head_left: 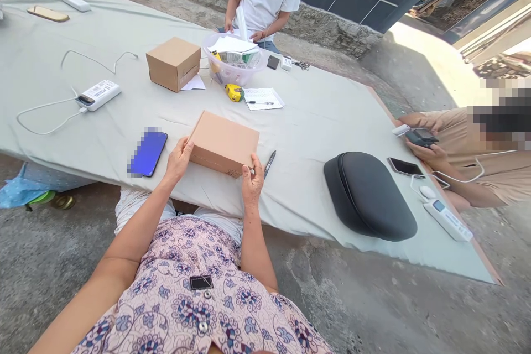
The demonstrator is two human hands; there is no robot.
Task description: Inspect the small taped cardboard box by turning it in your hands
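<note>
A closed brown cardboard box (224,141) lies at the near edge of the cloth-covered table (315,105), slightly turned. My left hand (180,160) grips its left end, with the thumb on the near corner. At the opposite near corner, my right hand (253,181) holds the box between thumb and fingers. The undersides of both grips are hidden. Just right of my right hand lies a black marker pen (270,164). A phone with a blue screen (148,153) rests to the left of my left hand.
Beyond the box are a second cardboard box (172,66), a plastic basket (234,73), a yellow tape measure (234,92) and a paper with a pen (264,99). A black case (369,196) stands right; a cabled white device (98,94) lies left. Two people sit at the table.
</note>
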